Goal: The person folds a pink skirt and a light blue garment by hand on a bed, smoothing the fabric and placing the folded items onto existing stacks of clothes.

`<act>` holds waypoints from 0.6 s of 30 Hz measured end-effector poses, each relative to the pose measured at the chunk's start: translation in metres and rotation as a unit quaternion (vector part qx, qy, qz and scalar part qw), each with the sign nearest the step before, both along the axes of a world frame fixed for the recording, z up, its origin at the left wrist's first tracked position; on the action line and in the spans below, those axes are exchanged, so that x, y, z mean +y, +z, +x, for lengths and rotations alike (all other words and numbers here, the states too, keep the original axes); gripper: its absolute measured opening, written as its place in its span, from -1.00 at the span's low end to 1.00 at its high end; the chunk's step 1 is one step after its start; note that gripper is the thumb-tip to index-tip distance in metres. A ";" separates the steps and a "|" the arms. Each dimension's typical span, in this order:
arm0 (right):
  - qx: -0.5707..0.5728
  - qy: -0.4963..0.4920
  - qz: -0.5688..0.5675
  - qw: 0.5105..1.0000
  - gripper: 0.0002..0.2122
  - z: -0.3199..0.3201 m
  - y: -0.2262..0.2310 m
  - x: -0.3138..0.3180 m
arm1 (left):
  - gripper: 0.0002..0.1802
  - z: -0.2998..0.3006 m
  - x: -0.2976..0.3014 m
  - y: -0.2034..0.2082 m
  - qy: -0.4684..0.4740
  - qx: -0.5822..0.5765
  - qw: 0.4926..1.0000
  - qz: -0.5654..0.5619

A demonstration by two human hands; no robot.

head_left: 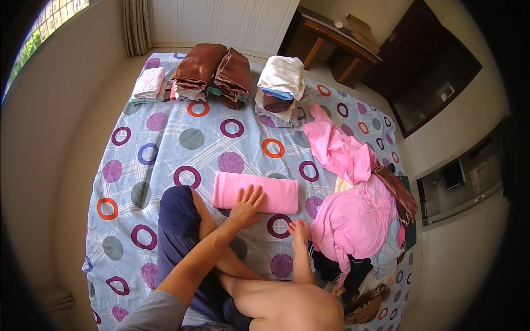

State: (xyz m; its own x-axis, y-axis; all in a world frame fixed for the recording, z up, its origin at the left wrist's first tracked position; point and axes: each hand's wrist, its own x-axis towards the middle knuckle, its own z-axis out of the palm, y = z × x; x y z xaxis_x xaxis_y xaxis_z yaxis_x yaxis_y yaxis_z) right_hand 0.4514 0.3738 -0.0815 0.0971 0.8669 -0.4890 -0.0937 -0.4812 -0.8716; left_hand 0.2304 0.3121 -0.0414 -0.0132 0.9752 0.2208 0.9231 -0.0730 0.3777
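A folded pink cloth (279, 197) lies flat on the bed in front of my crossed legs, in a neat oblong. My left hand (247, 207) rests on top of it, fingers spread and palm down. Beyond the cloth's near right corner, my right hand (298, 230) hovers above the sheet with fingers loosely bent and nothing visible in them. Just right of that hand lies a heap of loose laundry with a crumpled pink garment (356, 220) on top. Another pink garment (339, 146) trails from the heap toward the far side.
Along the far edge stand folded stacks: a small white towel (149, 83), brown satiny fabric (199, 66), and a white cloth (281, 74) atop others. A brown cloth (400, 196) hangs over the heap's right side. A wooden desk (337, 41) stands beyond the bed.
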 end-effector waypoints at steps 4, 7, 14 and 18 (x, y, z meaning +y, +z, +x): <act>0.191 0.007 -0.082 0.978 -0.59 -0.015 0.012 0.012 | -0.10 0.003 0.003 -0.019 0.013 0.051 0.999 0.003; 0.233 -0.018 -0.121 0.965 -0.57 -0.023 0.015 0.030 | -0.13 0.005 0.002 -0.021 0.013 0.049 0.999 0.011; 0.150 0.001 -0.106 0.983 -0.62 -0.042 0.038 0.038 | -0.14 0.004 -0.001 0.004 0.030 -0.029 0.998 -0.036; 0.072 0.105 -0.002 0.992 -0.67 -0.067 0.095 0.032 | -0.14 0.001 0.006 0.007 0.072 -0.107 0.992 -0.018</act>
State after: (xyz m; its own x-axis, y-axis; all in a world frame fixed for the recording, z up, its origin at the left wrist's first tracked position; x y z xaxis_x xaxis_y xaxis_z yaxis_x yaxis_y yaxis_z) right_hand 0.3843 0.4053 0.0132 -0.1560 0.8584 -0.4887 -0.1154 -0.5072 -0.8541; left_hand 0.2311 0.3179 -0.0339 -0.1958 0.9670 0.1632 0.8217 0.0709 0.5655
